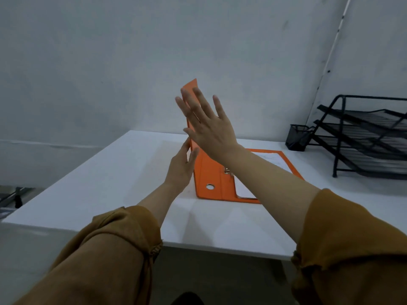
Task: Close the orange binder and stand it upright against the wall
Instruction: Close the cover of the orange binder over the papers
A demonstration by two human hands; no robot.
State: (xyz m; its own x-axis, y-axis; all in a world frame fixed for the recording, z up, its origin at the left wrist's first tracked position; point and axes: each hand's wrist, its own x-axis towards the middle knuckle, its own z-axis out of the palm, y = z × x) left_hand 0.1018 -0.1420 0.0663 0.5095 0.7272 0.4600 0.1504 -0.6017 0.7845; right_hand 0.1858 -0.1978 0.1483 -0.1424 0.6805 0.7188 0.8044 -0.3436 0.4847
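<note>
An orange binder (208,172) lies open on the white table (114,186), with white paper (273,160) clipped inside its right half. Its left cover stands raised, almost vertical, top corner near the wall. My left hand (181,166) touches the outer side of that cover low down, fingers straight. Higher up, my right hand (207,124) rests flat against the inner side of the cover, fingers spread. Neither hand is closed around the cover. A round finger hole (209,186) shows in the spine.
A black mesh pen cup (297,137) and a black three-tier wire letter tray (370,137) stand at the table's back right against the wall. The grey wall (132,62) rises behind the table. The table's left edge drops off to the floor.
</note>
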